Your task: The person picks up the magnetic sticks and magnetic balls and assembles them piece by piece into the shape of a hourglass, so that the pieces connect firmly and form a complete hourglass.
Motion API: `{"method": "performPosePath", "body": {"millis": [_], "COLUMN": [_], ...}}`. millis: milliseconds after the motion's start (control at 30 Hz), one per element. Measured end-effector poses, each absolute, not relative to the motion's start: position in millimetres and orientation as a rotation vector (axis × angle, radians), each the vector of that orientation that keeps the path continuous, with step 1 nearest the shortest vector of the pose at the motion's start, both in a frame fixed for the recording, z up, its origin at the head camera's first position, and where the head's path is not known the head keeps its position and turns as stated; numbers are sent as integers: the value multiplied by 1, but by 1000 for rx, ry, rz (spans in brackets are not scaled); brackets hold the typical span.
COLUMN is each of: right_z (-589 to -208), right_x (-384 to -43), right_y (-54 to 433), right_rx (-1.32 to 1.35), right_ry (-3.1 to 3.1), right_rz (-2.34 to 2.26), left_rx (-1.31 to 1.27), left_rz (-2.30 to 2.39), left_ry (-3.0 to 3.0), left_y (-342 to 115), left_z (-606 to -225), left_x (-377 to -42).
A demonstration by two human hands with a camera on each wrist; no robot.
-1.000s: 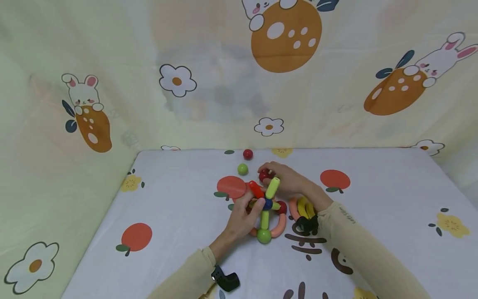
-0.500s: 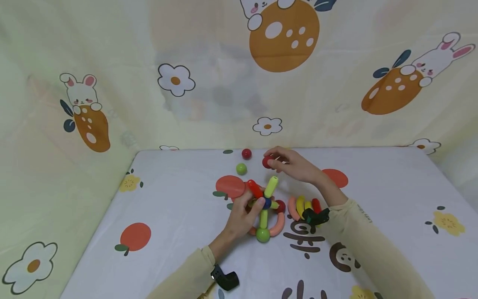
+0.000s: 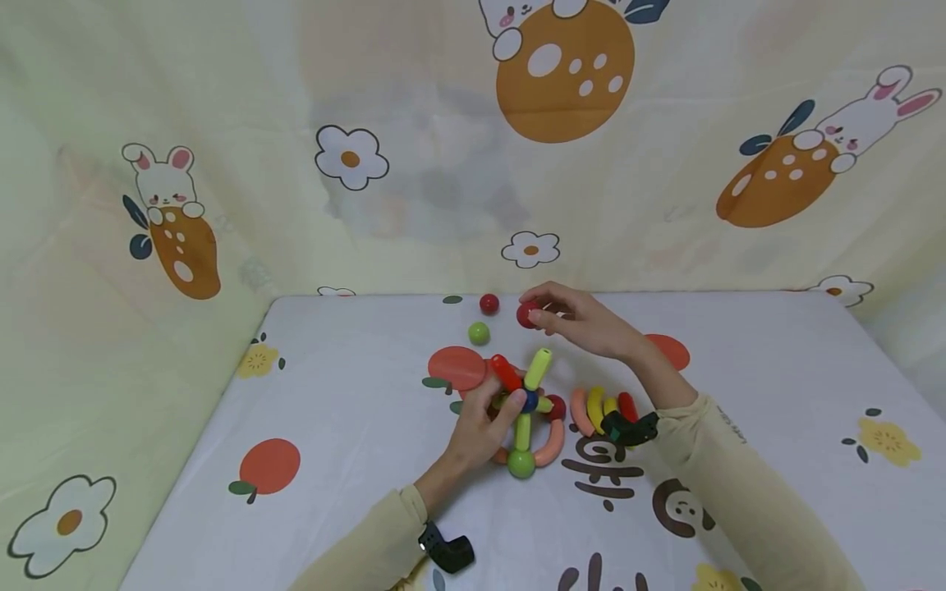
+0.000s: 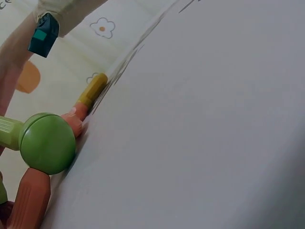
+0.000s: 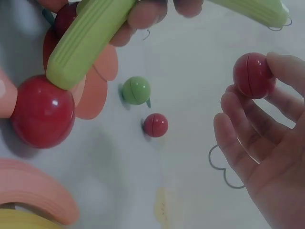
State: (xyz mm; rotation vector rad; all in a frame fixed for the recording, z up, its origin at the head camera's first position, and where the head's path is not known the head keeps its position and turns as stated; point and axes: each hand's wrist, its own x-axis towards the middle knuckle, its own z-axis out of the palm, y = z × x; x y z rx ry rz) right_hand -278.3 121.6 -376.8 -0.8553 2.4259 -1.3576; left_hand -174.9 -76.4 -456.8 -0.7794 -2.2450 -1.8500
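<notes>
My left hand [image 3: 476, 431] grips a toy structure of rods and balls, like magnetic building pieces. Its blue ball [image 3: 530, 401] joins a light green rod [image 3: 539, 369] pointing up and a red rod [image 3: 506, 373]. Lower down, a green ball [image 4: 47, 143] and a red ball [image 5: 43, 112] connect to curved pink rods [image 3: 550, 447]. Beyond the structure, toward the table's far edge, my right hand [image 3: 587, 324] pinches a loose red ball [image 5: 254, 75] between thumb and fingers, apart from the structure. The left fingers are partly hidden behind the rods.
A loose green ball [image 3: 479, 333] and another red ball [image 3: 489, 304] lie near the far edge. Right of the structure lies a row with a pink curved rod [image 3: 580, 412], yellow curved rods [image 3: 594, 410] and a red rod [image 3: 626, 405]. A printed cloth wall [image 3: 421, 271] rises behind.
My right hand has moved away from the structure toward the far edge, carrying the red ball. This uncovers more of the row of rods. The left hand holds the structure in the same place.
</notes>
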Motion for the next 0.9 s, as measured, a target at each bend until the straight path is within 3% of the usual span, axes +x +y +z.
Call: {"method": "performPosePath", "body": {"millis": [267,900], "right_z": [-367,-337], "right_x": [-273,-244], "right_y": [118,88], "right_rx": [-929,-1197], "right_ry": [2424,2409], "right_rz": [-1361,-1232], "left_rx": [-751,-736], "left_rz": [-1835,-1863], "left_ry": [-2260,-2253], "left_y": [-74,-76], "left_z": [-473,-465], "left_x": [-182,-179]}}
